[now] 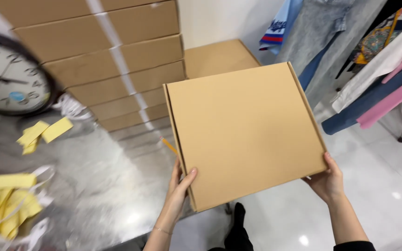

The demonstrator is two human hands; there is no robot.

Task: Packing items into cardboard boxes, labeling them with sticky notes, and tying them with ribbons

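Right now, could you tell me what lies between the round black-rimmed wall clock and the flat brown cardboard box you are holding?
In the head view, a stack of flat cardboard boxes lies between them.

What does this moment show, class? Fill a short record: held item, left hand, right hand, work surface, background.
Held item: flat square brown cardboard box, closed
Left hand: left hand grips the box's near left edge
Right hand: right hand supports its near right corner
Work surface: shiny metal table with yellow paper slips
Background: stack of flat cardboard boxes, round wall clock, hanging clothes
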